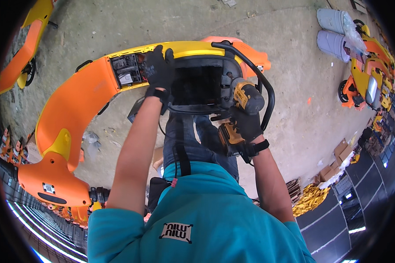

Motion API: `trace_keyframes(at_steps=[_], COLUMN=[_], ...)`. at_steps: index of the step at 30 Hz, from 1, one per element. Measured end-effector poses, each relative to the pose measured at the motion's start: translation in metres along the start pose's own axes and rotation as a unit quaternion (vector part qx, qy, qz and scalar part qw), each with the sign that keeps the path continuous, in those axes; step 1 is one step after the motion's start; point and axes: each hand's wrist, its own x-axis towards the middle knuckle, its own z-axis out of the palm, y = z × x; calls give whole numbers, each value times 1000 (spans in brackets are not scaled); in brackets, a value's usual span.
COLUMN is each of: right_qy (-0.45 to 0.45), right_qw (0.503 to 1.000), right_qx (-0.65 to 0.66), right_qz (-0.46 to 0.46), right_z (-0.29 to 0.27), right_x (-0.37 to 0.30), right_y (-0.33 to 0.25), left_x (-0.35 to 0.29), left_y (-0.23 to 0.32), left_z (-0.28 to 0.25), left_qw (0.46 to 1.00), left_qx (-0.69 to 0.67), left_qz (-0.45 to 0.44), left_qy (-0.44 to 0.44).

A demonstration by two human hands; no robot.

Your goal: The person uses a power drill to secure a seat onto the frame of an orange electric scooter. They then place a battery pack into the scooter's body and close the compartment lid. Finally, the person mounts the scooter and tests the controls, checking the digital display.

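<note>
Yellow-and-black pistol-shaped power drill (246, 97) sits in the black-gloved right hand (246, 125), its fingers wrapped round the handle, the nose pointing up and leftward at the right end of a dark rectangular panel (197, 85) set in a long, curved orange-and-yellow vehicle body (77, 92). The black-gloved left hand (159, 68) lies over the body's yellow edge, between that panel and an open rectangular compartment with dark parts inside (128, 70); whether its fingers grip anything I cannot tell. The drill looks dense and heavy at both ends, so the handle, between motor and battery, seems the sound place to hold it. The body looks like stiff, smooth plastic, bulky and easily scuffed; the black tubular bar (270, 94) at its right end would likely give a firmer hold than the slick shell. Beneath is a grey concrete floor (294, 118) dotted with scraps. Pale plastic buckets (331, 45) stand at upper right, similar orange-and-yellow vehicles (362, 81) beyond, with brown cardboard boxes (340, 153) and a heap of yellow pieces (311, 199) lower down.
</note>
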Motion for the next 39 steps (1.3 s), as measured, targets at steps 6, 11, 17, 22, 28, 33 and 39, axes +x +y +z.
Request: trace_keyframes(at_steps=[6,11,17,22,28,33,39], right_qy=[20,28,36,23,27,47,46], right_qw=[999,995,983,997,994,957,951], right_qx=[-38,-90,-141,-72,-107,-256,-269], right_qz=[-20,-36,-113,4,-5,-127,-148], right_z=[6,9,8,13,14,7,10], right_x=[-1,-3,4,-2,-3,6,7], right_y=[4,0,8,-8,-10,19,25], left_x=[5,1,1,1,2,1,0], left_y=[-51,-47,-41,-42,-41,-44,-46], left_z=[36,42,38,37,40,41,43], left_qw=[989,997,999,998,1000,1000,999], left_qx=[113,58,40,50,13,13,33], left_qz=[19,12,19,16,7,23,24], left_qy=[-94,-48,-19,-32,-18,-11,-23])
